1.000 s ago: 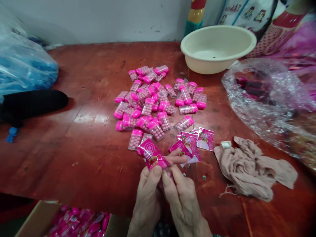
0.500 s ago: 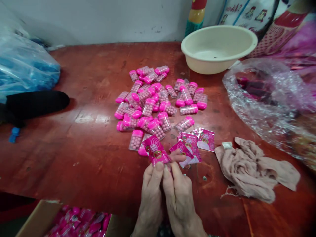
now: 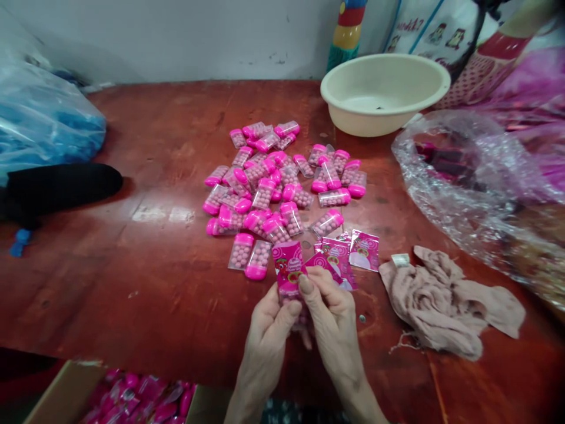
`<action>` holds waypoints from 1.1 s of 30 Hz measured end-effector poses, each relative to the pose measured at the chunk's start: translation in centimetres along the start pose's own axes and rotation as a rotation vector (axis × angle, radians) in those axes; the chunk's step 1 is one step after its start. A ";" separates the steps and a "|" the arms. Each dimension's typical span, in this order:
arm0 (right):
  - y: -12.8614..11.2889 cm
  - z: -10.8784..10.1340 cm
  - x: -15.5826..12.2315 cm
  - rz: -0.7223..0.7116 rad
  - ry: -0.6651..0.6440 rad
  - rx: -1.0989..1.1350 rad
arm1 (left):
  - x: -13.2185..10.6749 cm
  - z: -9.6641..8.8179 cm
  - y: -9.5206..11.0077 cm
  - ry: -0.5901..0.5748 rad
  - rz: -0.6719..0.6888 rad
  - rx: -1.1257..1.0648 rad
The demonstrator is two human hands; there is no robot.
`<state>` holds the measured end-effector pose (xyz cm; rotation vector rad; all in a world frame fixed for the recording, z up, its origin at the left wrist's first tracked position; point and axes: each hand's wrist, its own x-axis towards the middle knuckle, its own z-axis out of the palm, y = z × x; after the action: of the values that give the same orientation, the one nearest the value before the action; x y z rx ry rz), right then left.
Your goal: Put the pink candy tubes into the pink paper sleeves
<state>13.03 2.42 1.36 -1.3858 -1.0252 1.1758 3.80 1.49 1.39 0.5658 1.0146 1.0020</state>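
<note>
Left hand (image 3: 267, 324), right hand (image 3: 335, 312) side by side, touching, fingertips up, each grip pinched closed.

This looks like a small hand-packing workshop. A worn red table (image 3: 154, 282) carries a heap of pink candy vials (image 3: 273, 182) at twelve o'clock. A clear plastic bag (image 3: 477, 194) slumps at three, a blue bag (image 3: 44, 129) at nine, and a filled carton (image 3: 66, 394) sits at seven.

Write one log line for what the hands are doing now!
left hand: holds pink packet | right hand: pinches pink packet | nearby: pink candy cases, pink wrappers, cloth
</note>
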 end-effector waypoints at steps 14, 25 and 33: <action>1.4 1.2 -1.1 0.233 0.200 0.356 | 0.5 1.2 0.3 0.185 0.106 0.128; 1.5 0.8 -0.7 0.205 0.170 0.315 | 0.4 1.3 0.5 0.190 0.053 0.069; 1.2 -0.2 -0.5 0.272 -0.028 0.316 | 0.5 0.8 0.7 0.117 -0.001 0.115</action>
<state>13.14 1.73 0.21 -1.2833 -0.6462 1.4889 4.27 2.27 2.07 0.6069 1.1818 0.9888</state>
